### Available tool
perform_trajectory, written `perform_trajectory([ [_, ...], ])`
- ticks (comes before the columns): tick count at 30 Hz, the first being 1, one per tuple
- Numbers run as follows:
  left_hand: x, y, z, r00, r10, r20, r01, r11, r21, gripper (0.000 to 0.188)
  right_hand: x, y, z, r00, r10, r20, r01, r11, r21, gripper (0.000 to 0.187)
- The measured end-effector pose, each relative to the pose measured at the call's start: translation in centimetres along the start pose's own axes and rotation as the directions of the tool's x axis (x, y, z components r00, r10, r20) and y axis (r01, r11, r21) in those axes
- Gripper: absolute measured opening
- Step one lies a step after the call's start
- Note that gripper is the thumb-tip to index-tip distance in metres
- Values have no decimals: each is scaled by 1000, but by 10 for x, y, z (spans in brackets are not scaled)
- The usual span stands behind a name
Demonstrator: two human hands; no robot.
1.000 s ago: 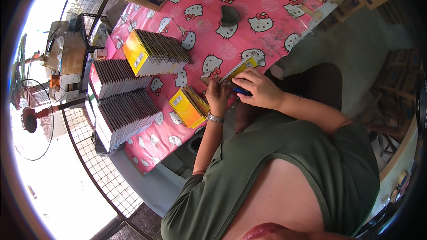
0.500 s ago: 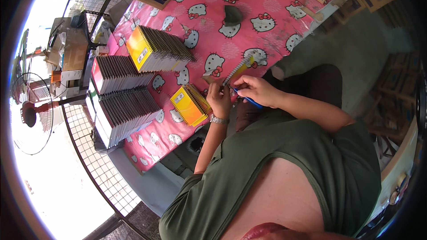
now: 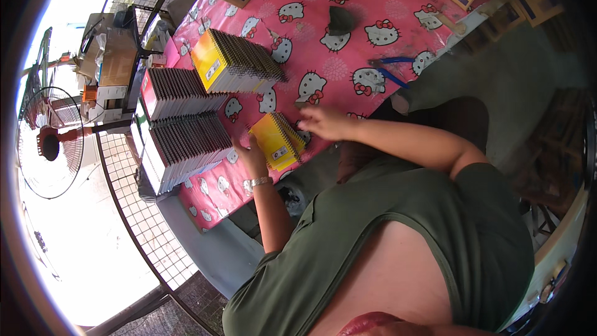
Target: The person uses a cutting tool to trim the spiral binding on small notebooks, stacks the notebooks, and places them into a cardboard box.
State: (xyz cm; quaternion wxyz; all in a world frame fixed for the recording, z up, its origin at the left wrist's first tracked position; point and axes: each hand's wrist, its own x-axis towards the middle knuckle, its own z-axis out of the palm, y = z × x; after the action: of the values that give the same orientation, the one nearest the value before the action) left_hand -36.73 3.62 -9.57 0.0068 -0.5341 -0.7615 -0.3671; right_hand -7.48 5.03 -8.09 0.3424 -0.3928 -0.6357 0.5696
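Working now on the small pile of yellow notebooks (image 3: 270, 137), seemingly at a gathering or straightening step rather than at any tool work. Holding the left hand (image 3: 253, 160) right beside the pile's left edge, fingers bent, apparently touching; not being able to tell whether gripping a cover or merely resting against it. Hovering the right hand (image 3: 328, 124) on the other side, fingers loosely spread, blurred, apparently gripping nothing. Seeing the blue-handled pliers (image 3: 398, 60) lying beyond the right hand, well apart from its fingers, handles spread on the pink tablecloth (image 3: 305, 37).

Calling next, most likely, for evening up the edges between both hands, or for a firm left-hand pinch before any lifting; probably needing a gentle touch too, with coils perhaps catching on one another.

And looking closer at the pile: lying flat between the two hands, nearer the left, showing a bright yellow cover shading into orange, carrying a pale label toward the near end, presenting its coils to the right hand's side. Sitting a little unevenly, letting lower coils peek out. Spotting also a taller yellow stack (image 3: 239, 65) beyond the left hand, and dark-coiled notebooks (image 3: 186, 140) standing to its left.
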Motion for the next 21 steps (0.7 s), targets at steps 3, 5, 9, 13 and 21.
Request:
perform_trajectory([
  [3, -7, 62, -1, 674, -379, 634, 582, 801, -140, 42, 13, 26, 46, 965, 261, -1, -258, 952, 162, 50],
  [5, -8, 63, -10, 532, -404, 744, 738, 652, -174, 41, 23, 19, 66, 934, 355, 27, -354, 917, 185, 46],
  [9, -12, 54, -12, 351, -424, 835, 915, 343, -211, 40, 13, -3, 46, 864, 459, 209, -504, 797, 333, 44],
  [13, -20, 58, 5, 388, -479, 787, 879, 449, -159, 28, -4, -2, 34, 865, 469, 179, -502, 789, 354, 43],
  [21, -10, 62, -3, 231, -327, 916, 966, 185, -178, 35, -5, -24, 19, 870, 416, 263, -490, 784, 381, 47],
])
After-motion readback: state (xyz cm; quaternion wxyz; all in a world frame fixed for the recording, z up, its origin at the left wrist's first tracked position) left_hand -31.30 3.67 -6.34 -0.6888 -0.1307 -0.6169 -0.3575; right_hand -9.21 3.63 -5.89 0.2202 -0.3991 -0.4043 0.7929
